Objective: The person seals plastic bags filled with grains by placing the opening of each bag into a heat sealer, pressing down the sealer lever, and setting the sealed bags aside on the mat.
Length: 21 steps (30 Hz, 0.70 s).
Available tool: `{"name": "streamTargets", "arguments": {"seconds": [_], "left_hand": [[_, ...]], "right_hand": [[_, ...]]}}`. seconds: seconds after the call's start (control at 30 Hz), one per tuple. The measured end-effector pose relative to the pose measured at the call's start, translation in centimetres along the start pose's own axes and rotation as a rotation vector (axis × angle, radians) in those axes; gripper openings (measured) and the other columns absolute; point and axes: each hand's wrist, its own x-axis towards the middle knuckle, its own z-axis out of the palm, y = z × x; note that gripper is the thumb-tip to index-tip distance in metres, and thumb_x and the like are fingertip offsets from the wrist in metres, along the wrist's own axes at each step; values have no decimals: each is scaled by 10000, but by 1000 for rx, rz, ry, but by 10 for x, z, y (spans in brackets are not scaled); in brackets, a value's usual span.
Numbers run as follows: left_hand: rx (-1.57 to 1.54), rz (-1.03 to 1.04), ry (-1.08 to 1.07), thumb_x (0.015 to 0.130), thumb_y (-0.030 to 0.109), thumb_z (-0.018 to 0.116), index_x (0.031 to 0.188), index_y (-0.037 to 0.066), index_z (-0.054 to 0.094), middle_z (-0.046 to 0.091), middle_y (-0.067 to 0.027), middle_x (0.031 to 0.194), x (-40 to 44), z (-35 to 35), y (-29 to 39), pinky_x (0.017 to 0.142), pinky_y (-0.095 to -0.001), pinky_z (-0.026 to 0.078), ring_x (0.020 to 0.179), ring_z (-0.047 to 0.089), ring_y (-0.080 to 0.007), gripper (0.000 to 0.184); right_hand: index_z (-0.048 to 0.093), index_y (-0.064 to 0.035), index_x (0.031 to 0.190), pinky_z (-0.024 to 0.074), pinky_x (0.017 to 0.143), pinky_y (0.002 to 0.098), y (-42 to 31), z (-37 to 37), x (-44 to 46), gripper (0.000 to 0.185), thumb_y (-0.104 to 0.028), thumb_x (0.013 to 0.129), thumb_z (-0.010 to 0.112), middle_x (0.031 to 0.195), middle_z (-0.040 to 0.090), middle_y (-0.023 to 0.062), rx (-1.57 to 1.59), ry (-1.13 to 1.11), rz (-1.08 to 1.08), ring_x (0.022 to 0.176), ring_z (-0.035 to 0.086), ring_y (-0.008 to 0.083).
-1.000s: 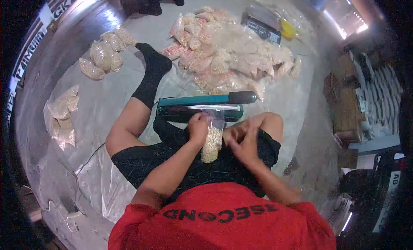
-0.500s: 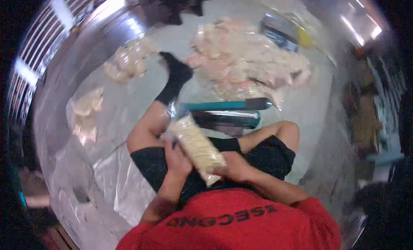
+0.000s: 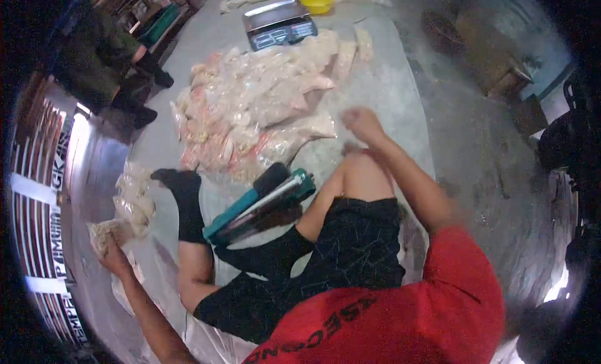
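At the far left, my left hand is closed on a clear plastic packet of pale contents. That packet is beside other filled packets lying on the sheet. My right hand is raised just beyond my right knee, near the right edge of a large heap of filled packets. Its fingers are curled in and slightly blurred; whether anything is inside them is hidden. Between my legs lies a teal and black bag sealer, touched by neither hand.
A digital scale stands behind the heap, with a yellow bowl next to it. Another person's legs are at the upper left. A wooden box sits at the right, and a slatted barrier runs along the left.
The packet went from my lap, where both hands held it, to the far left in my left hand. My right hand let go and moved out right. The view has turned.
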Motion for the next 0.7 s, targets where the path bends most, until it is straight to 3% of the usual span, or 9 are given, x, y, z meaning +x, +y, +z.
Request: {"name": "streamTargets", "arguments": {"seconds": [0.07, 0.1, 0.17, 0.27, 0.33, 0.4, 0.47, 0.57, 0.7], "left_hand": [[196, 173, 117, 968, 207, 661, 1279, -31, 601, 678, -171, 1201, 5, 18, -8, 857, -382, 553, 1017, 667, -246, 396], [336, 69, 19, 960, 186, 640, 1314, -38, 575, 651, -187, 1264, 2, 26, -13, 933, -378, 515, 1094, 647, -264, 424], [465, -62, -95, 960, 165, 604, 1341, -50, 551, 613, -208, 1343, -18, 43, -17, 1011, -384, 477, 1186, 621, -301, 440], [243, -97, -96, 968, 180, 610, 1326, -61, 547, 591, -218, 1364, -95, 75, 10, 1047, -416, 451, 1228, 589, -335, 436], [771, 420, -19, 973, 148, 611, 1348, 0, 550, 584, -175, 1358, -146, 93, 75, 1048, -410, 454, 1206, 591, -304, 408], [790, 685, 35, 988, 164, 581, 1330, 69, 573, 555, -150, 1382, -183, 120, 139, 1059, -431, 442, 1255, 554, -333, 355], [496, 705, -198, 922, 249, 684, 1302, 88, 588, 441, -226, 1457, -233, 115, 117, 1106, -572, 319, 1333, 433, -427, 423], [465, 831, -522, 880, 329, 729, 1256, 204, 632, 417, -192, 1462, -291, 112, 134, 1135, -613, 225, 1343, 397, -421, 408], [67, 938, -335, 852, 442, 724, 1141, 340, 677, 568, -55, 1263, -317, 161, 243, 1109, -586, 230, 1346, 359, -335, 310]], "right_hand": [[706, -14, 1093, 524, 825, 409, 71, -6, 80, 384, -328, 871, 716, 994, 716, 172, -10, 95, 109, 911, 676, 297], [692, -28, 1118, 521, 913, 444, 103, -6, 116, 417, -345, 850, 728, 1124, 703, 210, -63, 147, 145, 1056, 667, 376], [648, 7, 1155, 509, 938, 475, 119, 0, 157, 454, -330, 855, 699, 1173, 661, 263, -78, 483, 270, 1076, 642, 422], [615, 66, 1132, 502, 939, 510, 138, -22, 209, 406, -239, 865, 634, 1135, 644, 310, -318, 671, 131, 1070, 629, 459], [619, 79, 1100, 503, 934, 521, 155, -28, 245, 372, -209, 864, 617, 1099, 653, 316, -352, 707, 208, 1051, 633, 470], [639, 41, 1087, 501, 926, 535, 201, -34, 291, 329, -190, 856, 604, 1071, 672, 289, -680, 592, 109, 1035, 643, 462], [656, 7, 1085, 507, 906, 539, 224, -49, 321, 310, -185, 847, 601, 1047, 687, 265, -774, 554, -12, 1010, 659, 443], [684, -20, 1046, 526, 861, 530, 156, -88, 334, 278, -182, 836, 601, 1014, 701, 243, -783, 531, -198, 970, 682, 413], [705, 16, 873, 557, 761, 502, -4, -166, 305, 203, -144, 823, 591, 911, 713, 246, -926, 441, -419, 876, 708, 408]]}}
